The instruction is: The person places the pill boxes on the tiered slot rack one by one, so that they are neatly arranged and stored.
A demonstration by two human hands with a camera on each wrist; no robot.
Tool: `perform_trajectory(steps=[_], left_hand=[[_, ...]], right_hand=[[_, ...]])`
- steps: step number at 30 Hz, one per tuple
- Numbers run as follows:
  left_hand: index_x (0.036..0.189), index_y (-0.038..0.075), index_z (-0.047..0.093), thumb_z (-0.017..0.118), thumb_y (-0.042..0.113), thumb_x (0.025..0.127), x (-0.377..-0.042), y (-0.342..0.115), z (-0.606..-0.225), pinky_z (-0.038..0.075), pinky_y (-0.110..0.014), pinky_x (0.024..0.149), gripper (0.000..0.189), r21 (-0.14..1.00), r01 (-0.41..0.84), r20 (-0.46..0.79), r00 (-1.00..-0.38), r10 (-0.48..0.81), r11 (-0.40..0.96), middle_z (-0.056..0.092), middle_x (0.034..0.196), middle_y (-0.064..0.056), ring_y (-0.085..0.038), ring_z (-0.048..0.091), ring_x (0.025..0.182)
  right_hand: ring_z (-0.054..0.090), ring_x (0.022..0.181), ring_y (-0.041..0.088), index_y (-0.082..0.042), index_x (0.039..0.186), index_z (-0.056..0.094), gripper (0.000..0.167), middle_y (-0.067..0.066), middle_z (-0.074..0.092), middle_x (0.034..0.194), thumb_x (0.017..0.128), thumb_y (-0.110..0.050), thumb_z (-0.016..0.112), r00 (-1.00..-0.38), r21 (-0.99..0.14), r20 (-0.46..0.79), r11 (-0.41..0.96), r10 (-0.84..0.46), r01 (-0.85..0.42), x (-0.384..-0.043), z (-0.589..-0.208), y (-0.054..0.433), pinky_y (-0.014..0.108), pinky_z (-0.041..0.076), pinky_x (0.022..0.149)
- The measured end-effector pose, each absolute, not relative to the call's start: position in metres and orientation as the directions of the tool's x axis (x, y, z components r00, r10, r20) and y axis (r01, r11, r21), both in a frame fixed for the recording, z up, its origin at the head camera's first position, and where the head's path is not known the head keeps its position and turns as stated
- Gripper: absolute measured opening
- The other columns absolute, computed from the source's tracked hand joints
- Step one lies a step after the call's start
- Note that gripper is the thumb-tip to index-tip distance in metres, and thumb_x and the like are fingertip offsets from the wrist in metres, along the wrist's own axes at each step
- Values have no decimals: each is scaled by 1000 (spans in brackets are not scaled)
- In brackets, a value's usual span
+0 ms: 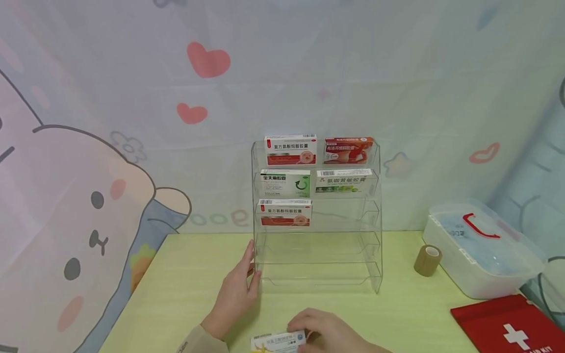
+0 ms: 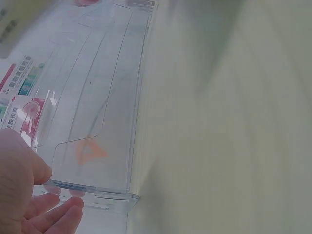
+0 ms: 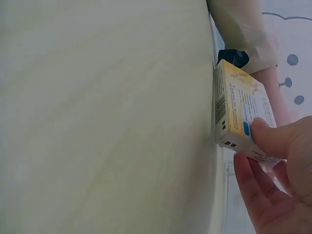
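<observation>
My right hand [image 1: 328, 331] holds a white and yellow medicine box [image 1: 278, 342] near the table's front edge, with the thumb on its printed face in the right wrist view. The left hand [image 1: 237, 289] grips the lower left side of a clear acrylic display rack [image 1: 315, 282], thumb and fingers on either side of the side panel [image 2: 92, 187]. Medicine boxes stand in the rack's upper tiers: a red-and-white box [image 1: 291, 150] and a red box [image 1: 347, 151] on top, a green-and-white box [image 1: 285, 184] and a pale green box [image 1: 344, 181] below, then another red-and-white box [image 1: 284, 213] at left.
Right of the rack, a brown bandage roll [image 1: 427, 260] stands beside a lidded translucent bin [image 1: 483, 250] with a red handle. A red first-aid pouch [image 1: 507, 326] lies at the front right. Behind the pale green table [image 1: 185, 274] hangs a printed cloth [image 1: 282, 73].
</observation>
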State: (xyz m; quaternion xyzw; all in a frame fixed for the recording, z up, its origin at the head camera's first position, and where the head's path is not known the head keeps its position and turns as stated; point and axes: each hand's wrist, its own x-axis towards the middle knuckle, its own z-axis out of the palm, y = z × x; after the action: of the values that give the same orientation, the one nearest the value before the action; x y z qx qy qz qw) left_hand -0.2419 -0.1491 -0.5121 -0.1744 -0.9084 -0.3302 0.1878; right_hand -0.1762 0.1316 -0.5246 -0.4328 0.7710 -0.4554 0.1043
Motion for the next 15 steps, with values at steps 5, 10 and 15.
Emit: perform_trajectory(steps=[5, 10, 15], left_hand=[[176, 5, 23, 68, 7, 107, -242, -149, -512, 67, -44, 102, 82, 526, 442, 461, -866, 194, 726, 60, 161, -23, -36, 78, 123], [176, 6, 22, 68, 6, 107, -241, -149, -511, 66, -45, 102, 82, 530, 444, 460, -866, 195, 722, 60, 161, -24, -36, 78, 123], [176, 7, 22, 67, 6, 107, -241, -150, -510, 66, -44, 102, 82, 532, 435, 447, -873, 196, 726, 58, 162, -24, -36, 78, 124]], right_hand=[[67, 112, -3, -8, 135, 74, 29, 13, 72, 135, 109, -20, 71, -633, -823, 247, 186, -734, -537, -176, -518, 134, 19, 65, 92], [73, 115, 9, -13, 132, 75, 26, 9, 75, 131, 105, -13, 74, -619, -727, 384, 190, -685, -660, -179, -501, 139, 22, 67, 89], [77, 111, 20, -12, 128, 76, 29, 10, 76, 126, 100, -5, 79, -600, -603, 549, 220, -582, -767, -190, -476, 149, 25, 69, 84]])
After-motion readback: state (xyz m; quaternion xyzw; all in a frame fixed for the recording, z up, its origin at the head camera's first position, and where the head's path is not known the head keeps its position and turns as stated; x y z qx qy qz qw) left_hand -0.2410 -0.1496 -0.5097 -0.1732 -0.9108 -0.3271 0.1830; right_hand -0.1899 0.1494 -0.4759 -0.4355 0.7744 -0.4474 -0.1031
